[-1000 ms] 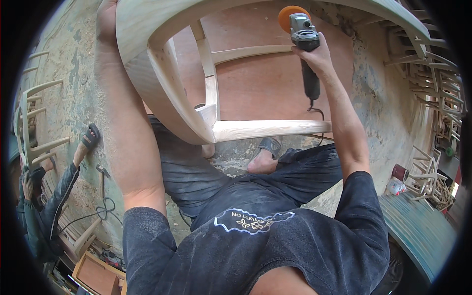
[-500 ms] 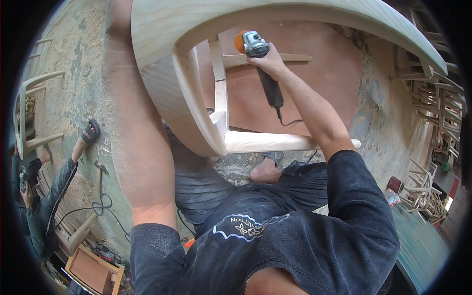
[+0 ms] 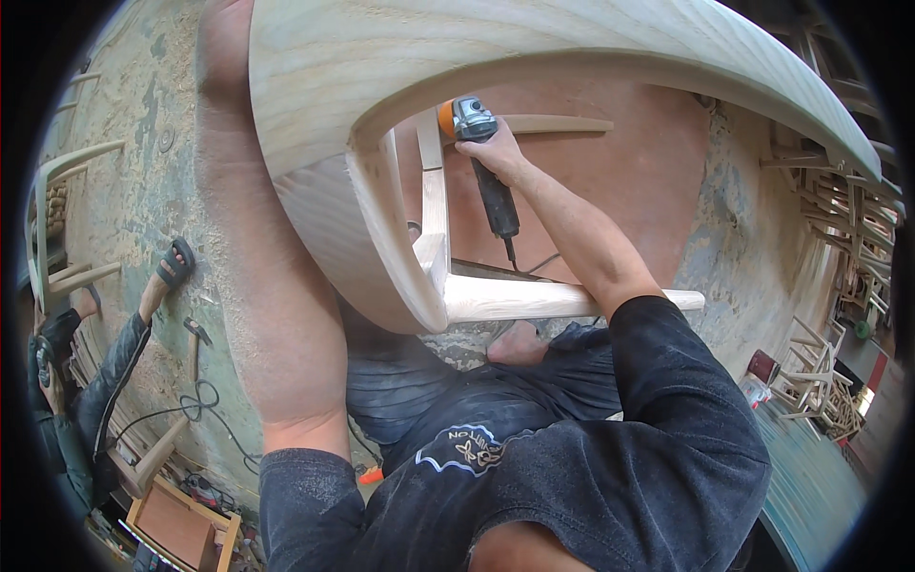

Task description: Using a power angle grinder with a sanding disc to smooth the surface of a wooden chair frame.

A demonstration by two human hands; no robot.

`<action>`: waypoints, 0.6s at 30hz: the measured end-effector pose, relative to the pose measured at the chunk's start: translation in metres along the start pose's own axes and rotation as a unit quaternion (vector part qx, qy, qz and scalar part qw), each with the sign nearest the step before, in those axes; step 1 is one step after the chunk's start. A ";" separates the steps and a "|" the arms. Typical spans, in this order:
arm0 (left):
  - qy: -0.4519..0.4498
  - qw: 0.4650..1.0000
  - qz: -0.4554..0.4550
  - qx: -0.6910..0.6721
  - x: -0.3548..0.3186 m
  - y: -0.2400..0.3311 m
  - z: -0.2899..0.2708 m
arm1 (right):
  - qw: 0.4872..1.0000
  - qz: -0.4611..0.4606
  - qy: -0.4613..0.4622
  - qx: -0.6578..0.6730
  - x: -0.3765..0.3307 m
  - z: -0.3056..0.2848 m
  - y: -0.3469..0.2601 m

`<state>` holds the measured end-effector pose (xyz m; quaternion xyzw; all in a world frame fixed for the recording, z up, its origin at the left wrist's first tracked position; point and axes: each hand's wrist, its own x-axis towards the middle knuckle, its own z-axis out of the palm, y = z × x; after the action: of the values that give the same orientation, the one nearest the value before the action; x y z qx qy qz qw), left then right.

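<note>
My right hand (image 3: 496, 153) is wrapped round an angle grinder (image 3: 495, 195) with a silver head and dark body. Its orange disc (image 3: 445, 118) is up by the inner edge of a pale wooden chair frame (image 3: 324, 62), beside an upright leg piece (image 3: 432, 191). Whether the disc touches the wood cannot be made out. A broad curved rail of the frame arches over the grinder, and my right forearm passes over a straight lower leg (image 3: 534, 298). Along the frame's left side my left arm reaches up; my left hand (image 3: 225, 11) is cut off by the top edge, its fingers hidden.
A reddish-brown board (image 3: 591, 200) lies beyond the frame. The grinder's cord trails toward my legs. On the left are a hammer (image 3: 193, 348), a black cable (image 3: 200, 398) and another person's sandalled foot (image 3: 174, 262). Chair frames (image 3: 853, 205) are stacked at right.
My right hand and the grinder have moved left and down in the picture, bringing the disc closer to the frame's inner edge. The frame appears slightly lower.
</note>
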<state>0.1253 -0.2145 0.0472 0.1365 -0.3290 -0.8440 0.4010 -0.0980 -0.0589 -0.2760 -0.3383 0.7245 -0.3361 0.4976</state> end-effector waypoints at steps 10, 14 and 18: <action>0.149 0.907 0.155 0.361 -0.009 0.009 -0.059 | 0.999 0.034 0.016 0.017 -0.007 -0.009 0.000; 0.153 0.935 0.144 0.287 -0.006 0.005 -0.031 | 0.997 0.019 0.047 0.059 -0.003 -0.041 0.015; 0.179 0.917 0.157 0.321 -0.011 0.008 -0.024 | 0.993 0.023 0.105 0.054 0.005 -0.086 0.031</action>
<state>0.1491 -0.2202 0.0341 0.3530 -0.5226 -0.5806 0.5149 -0.1854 -0.0333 -0.2796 -0.2570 0.7616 -0.3967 0.4434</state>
